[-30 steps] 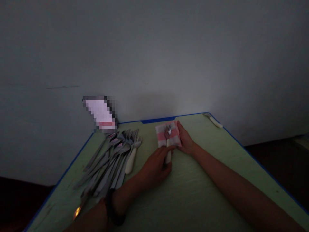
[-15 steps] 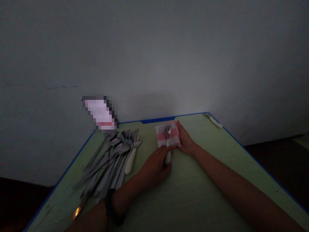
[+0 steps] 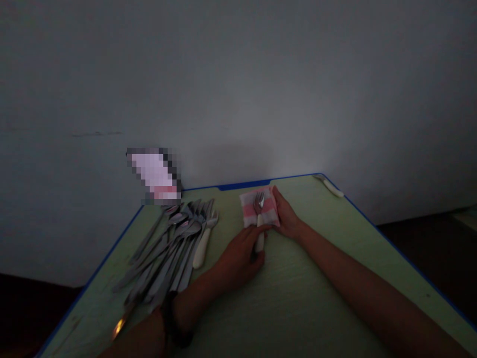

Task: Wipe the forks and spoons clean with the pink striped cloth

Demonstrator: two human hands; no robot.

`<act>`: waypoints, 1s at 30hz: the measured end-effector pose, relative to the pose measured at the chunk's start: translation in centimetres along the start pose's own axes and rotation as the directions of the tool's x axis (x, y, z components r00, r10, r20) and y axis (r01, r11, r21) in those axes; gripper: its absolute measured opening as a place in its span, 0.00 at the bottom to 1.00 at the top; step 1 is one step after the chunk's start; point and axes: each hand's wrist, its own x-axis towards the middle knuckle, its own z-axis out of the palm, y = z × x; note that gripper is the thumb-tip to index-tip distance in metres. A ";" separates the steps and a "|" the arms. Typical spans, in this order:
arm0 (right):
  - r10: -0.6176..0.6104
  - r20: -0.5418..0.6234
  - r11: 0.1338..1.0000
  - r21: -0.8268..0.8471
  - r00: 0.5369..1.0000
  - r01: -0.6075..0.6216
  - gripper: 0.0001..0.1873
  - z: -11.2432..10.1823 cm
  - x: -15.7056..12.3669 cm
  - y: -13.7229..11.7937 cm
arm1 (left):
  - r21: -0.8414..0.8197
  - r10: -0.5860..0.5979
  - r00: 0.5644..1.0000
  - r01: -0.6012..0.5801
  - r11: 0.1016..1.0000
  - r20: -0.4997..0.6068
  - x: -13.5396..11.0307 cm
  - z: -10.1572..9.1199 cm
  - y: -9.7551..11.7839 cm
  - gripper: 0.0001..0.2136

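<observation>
In the head view my left hand [image 3: 244, 256] is closed around the pale handle of a fork [image 3: 260, 219]. The fork's metal tines point away from me and lie over a folded pink-and-white cloth [image 3: 248, 206]. At the cloth's right side my right hand [image 3: 286, 215] grips its edge, thumb at the far corner; the fingers beneath are hidden. To the left of my left hand lies a heap of metal cutlery [image 3: 167, 248], spoons and forks among it. A second pale-handled fork [image 3: 202, 246] rests at that heap's right edge.
A pale green table [image 3: 316, 298] with a blue rim stands against a grey wall [image 3: 238, 89]. A phone-like object [image 3: 154, 174], blurred out, leans on the wall at the back left. Another pale-handled piece of cutlery [image 3: 331, 188] lies at the far right corner.
</observation>
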 end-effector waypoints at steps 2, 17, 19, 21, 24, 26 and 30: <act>-0.007 0.002 1.000 0.004 1.000 0.007 0.27 -0.1 0.0 0.0 | 0.002 -0.004 1.000 0.004 1.000 0.005 0.0 0.0 0.0 0.27; -0.008 -0.023 1.000 0.000 1.000 0.008 0.26 -0.2 0.1 0.1 | 0.011 -0.008 1.000 0.008 1.000 0.020 0.0 -0.1 0.1 0.28; -0.027 -0.023 1.000 0.000 0.999 0.027 0.25 -0.3 0.2 0.1 | 0.012 -0.008 1.000 0.007 1.000 0.017 0.0 0.0 0.0 0.28; -0.032 -0.017 0.999 0.001 0.999 0.032 0.25 -0.4 0.2 0.2 | 0.016 -0.008 1.000 0.008 1.000 0.022 0.0 0.0 0.0 0.28; -0.031 -0.003 0.999 0.014 1.000 0.031 0.25 -0.4 0.2 0.2 | 0.018 -0.009 0.999 0.009 1.000 0.030 0.0 -0.1 0.1 0.27; -0.030 -0.001 0.999 0.025 1.000 0.030 0.25 -0.4 0.2 0.2 | 0.013 -0.009 0.999 0.008 1.000 0.031 0.0 -0.2 0.2 0.28; -0.017 0.012 0.999 0.030 1.000 0.017 0.26 -0.3 0.1 0.1 | 0.003 -0.005 1.000 0.005 1.000 0.017 0.0 -0.2 0.2 0.28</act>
